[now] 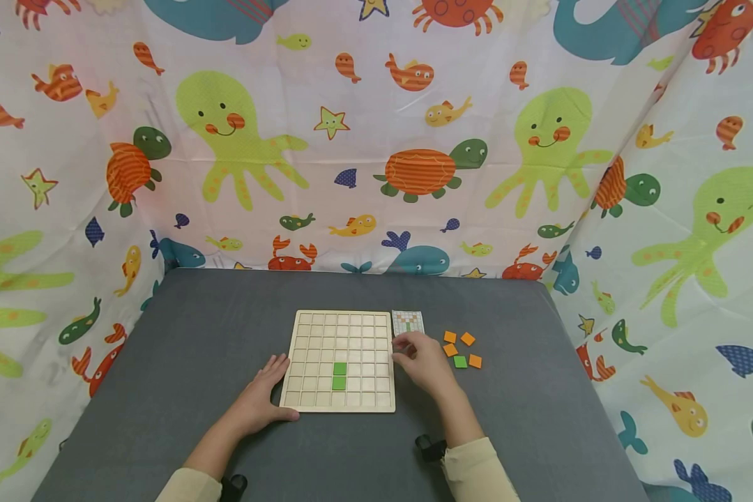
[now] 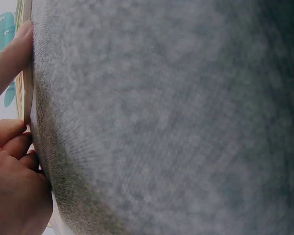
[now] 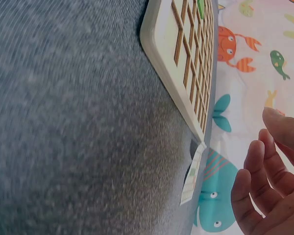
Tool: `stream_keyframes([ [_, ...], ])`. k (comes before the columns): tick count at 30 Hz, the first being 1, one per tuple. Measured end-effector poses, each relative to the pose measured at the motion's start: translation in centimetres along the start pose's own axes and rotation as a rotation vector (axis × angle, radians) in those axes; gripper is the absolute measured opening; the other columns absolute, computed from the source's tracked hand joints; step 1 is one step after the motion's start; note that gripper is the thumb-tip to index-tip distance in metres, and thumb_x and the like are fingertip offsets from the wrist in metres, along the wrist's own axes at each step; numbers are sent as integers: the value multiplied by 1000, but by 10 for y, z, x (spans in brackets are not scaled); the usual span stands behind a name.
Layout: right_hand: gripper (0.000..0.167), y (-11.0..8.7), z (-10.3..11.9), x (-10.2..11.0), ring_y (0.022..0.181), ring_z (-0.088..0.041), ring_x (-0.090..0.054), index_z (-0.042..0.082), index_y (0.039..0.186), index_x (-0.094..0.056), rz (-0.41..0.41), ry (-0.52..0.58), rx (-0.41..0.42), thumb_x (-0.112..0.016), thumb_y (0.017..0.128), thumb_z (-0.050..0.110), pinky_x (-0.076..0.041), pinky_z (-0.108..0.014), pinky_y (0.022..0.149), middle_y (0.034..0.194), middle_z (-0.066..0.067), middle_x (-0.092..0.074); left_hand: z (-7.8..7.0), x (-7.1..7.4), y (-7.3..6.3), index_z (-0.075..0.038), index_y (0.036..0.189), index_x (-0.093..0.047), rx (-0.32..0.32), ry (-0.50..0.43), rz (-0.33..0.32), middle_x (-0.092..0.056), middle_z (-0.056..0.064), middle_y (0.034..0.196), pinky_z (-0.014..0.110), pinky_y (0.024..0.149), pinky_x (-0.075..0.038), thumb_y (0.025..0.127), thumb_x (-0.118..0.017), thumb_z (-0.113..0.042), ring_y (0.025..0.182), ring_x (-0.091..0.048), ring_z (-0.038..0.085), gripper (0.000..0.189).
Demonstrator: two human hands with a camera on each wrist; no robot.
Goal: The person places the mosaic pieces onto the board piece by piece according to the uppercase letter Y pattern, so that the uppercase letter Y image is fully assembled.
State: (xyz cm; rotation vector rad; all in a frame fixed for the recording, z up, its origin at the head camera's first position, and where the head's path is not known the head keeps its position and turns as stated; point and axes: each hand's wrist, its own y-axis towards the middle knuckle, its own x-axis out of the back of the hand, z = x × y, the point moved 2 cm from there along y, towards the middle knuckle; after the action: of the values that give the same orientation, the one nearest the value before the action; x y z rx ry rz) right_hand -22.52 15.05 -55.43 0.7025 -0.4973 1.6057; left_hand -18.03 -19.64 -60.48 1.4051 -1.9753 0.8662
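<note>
A pale wooden grid board (image 1: pixel 369 362) lies on the grey table, with two green square tiles (image 1: pixel 339 376) one behind the other in its cells. My left hand (image 1: pixel 257 397) rests at the board's near left corner, fingers along the left edge and thumb by the front edge. In the left wrist view, the thumb (image 2: pixel 14 54) touches the board's side. Over the board's right edge hovers my right hand (image 1: pixel 425 362), fingers loosely bent, nothing visible between them. A small pattern card (image 1: pixel 408 321) with a printed grid lies just beyond it, partly covered in the head view.
Right of the right hand lie several loose orange tiles (image 1: pixel 475 361) and one green tile (image 1: pixel 461 362). The grey table (image 1: pixel 226 307) meets a curtain (image 1: pixel 364 104) printed with sea animals at the back and both sides.
</note>
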Motion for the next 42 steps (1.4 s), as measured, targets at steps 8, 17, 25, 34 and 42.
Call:
stream_keyframes([
  [8,25,-3,-7,10,87,-16,-63,11,112,-73,-16,17,-42,-79,88,15,-57,-34,75,101,0,-69,0,0,1,-4,160,-25,9,12,-2,-19,15,168,58,125,-13,66,-94,-39,156,-9,37,121],
  [17,27,-8,-18,18,89,-17,-66,11,113,-73,-42,23,-80,-80,87,14,-59,-37,78,106,-2,-72,-1,-3,1,-3,159,-26,6,-4,1,-20,15,168,58,125,-12,66,-94,-39,156,-10,38,121],
  [25,28,-12,-24,26,89,-20,-67,11,114,-72,-74,19,-102,-81,87,14,-60,-42,82,111,-10,-73,1,-2,1,-3,159,-26,2,-9,-7,-19,15,168,58,125,-13,66,-94,-39,157,-9,37,121],
  [34,30,-16,-37,35,89,-19,-67,9,114,-72,-95,21,-137,-81,86,12,-59,-42,81,113,-11,-73,-1,1,0,-3,159,-27,14,2,-1,-20,16,168,57,125,-13,66,-94,-39,156,-9,37,120],
  [42,32,-23,-49,45,93,-21,-68,10,117,-71,-114,42,-171,-80,87,14,-59,-43,84,115,-10,-72,-3,1,-1,-3,159,-28,21,2,-3,-21,16,167,58,125,-14,66,-94,-38,156,-10,38,120],
])
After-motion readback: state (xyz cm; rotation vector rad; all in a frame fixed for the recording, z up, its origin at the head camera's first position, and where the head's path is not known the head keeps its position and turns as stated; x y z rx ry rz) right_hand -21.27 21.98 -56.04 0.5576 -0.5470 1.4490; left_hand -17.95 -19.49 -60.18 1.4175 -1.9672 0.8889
